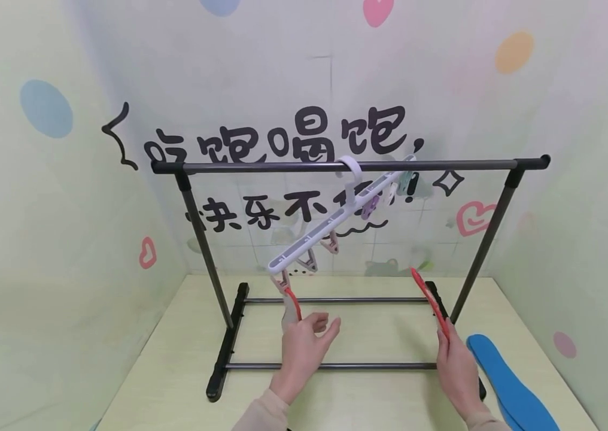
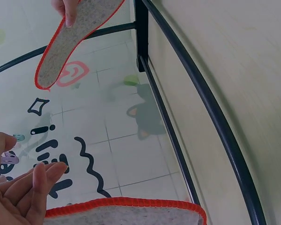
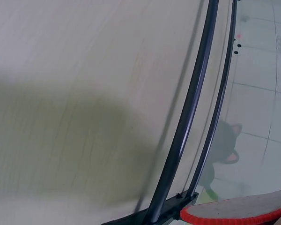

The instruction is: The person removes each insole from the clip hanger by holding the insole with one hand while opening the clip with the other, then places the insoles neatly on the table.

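Observation:
A grey insole with a red stitched edge point(image 1: 290, 311) hangs from the nearest clip point(image 1: 281, 281) of a white clip hanger point(image 1: 315, 234). My left hand point(image 1: 304, 347) is right beside this insole, fingers loosely bent and the thumb apart from them. Its red edge point(image 2: 126, 202) crosses the bottom of the left wrist view. On the right, my right hand point(image 1: 457, 368) holds a second red-edged insole point(image 1: 429, 296) at its lower part, the other end pointing up. That insole's grey face point(image 2: 61, 54) shows in the left wrist view.
The hanger hooks over the top bar point(image 1: 261, 167) of a black metal rack, with several more clips point(image 1: 371, 206) along it. Blue insoles point(image 1: 514, 383) lie on the table point(image 1: 164, 383) at the right. Low rails point(image 1: 358, 366) join the rack's feet. Behind is a printed wall sheet point(image 1: 282, 72).

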Tool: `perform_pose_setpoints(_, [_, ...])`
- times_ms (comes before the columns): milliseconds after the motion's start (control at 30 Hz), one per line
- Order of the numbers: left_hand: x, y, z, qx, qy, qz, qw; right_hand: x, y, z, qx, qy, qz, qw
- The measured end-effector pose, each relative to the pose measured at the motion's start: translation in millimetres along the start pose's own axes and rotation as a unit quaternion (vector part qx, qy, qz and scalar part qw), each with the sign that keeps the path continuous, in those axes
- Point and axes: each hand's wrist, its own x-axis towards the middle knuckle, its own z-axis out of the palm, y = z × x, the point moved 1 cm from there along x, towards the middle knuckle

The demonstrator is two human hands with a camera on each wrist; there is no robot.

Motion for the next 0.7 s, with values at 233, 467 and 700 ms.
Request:
perform_pose_setpoints(233, [-3.7,0.2,6.2,-0.003,-0.007,0.005,1.0000,-4.6,23.9,-16.3,-0.028,0.010,0.020,0.9994])
perform_pose_setpoints(467, [-5.3,-0.6,7.9,-0.003,-0.013,0.006,0.9999,-6.2,51.3,-34.1,-0.049,-0.008,0.081,0.9955])
perform_pose_setpoints(700, [-7.1,1.5,9.8,0.000,-0.012,0.008,0.9999,-7.4,70.9,-48.2,-0.065,0.006,0.114,0.9913])
